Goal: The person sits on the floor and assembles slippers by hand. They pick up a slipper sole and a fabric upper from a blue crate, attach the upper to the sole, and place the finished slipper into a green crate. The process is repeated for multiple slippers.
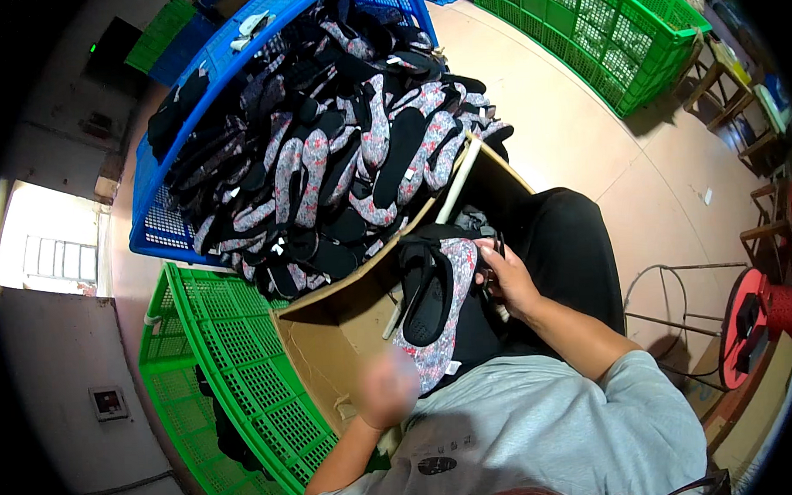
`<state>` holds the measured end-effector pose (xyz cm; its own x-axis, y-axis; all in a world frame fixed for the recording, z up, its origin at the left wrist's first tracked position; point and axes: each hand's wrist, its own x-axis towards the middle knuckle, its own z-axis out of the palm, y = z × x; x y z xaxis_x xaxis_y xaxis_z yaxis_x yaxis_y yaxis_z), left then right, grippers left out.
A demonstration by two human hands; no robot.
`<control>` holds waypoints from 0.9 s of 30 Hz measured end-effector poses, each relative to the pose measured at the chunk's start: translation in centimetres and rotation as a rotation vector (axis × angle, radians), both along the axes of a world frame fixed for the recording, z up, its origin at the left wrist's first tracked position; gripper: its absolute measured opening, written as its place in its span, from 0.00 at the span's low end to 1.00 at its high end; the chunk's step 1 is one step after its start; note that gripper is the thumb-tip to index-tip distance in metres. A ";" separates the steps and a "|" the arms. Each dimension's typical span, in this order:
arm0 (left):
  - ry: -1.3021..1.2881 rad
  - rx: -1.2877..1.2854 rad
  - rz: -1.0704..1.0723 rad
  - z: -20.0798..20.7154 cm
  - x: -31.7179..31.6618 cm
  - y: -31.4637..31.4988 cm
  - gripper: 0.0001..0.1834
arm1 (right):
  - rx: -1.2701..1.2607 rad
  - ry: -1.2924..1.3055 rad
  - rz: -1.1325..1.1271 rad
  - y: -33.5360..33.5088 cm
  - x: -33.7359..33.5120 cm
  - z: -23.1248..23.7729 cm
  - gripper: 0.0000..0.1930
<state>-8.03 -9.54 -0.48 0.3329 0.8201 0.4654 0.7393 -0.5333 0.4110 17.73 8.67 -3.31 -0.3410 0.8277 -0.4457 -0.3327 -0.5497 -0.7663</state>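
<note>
A fabric shoe [458, 289], patterned in grey, white and pink-red with a black lining and a long opening, lies across my lap. A small white tag sits on its edge near my body. My right hand [511, 283] is closed on the shoe's right side, thumb on the patterned fabric. A thin dark thing shows by those fingers, its kind unclear. Against the shoe's lower left end rests my left hand [388, 387]; a blur hides its fingers, so their grip cannot be made out.
A heap of similar shoes [323, 154] overflows a blue crate [141, 204] ahead. By my left knee stand an open cardboard box [321, 342] and a green crate [233, 340]. Another green crate [598, 48], wooden stools [722, 83] and a red-topped wire-framed stand [741, 327] are to the right.
</note>
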 end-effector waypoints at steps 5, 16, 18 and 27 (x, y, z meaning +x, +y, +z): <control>0.081 -0.527 0.037 0.0 -1.7 -3.4 0.10 | -0.037 -0.019 0.083 -1.2 -0.8 0.0 0.16; -0.132 -0.191 0.275 0.9 0.1 0.1 0.14 | 0.037 -0.068 0.291 -2.6 -1.1 -0.4 0.10; -0.293 -0.340 0.285 1.2 1.1 2.9 0.14 | 0.040 -0.058 0.313 -3.1 -1.3 -0.4 0.10; -0.398 -0.641 0.023 2.2 3.1 9.7 0.21 | 0.055 -0.095 0.291 -3.8 -1.5 -1.5 0.11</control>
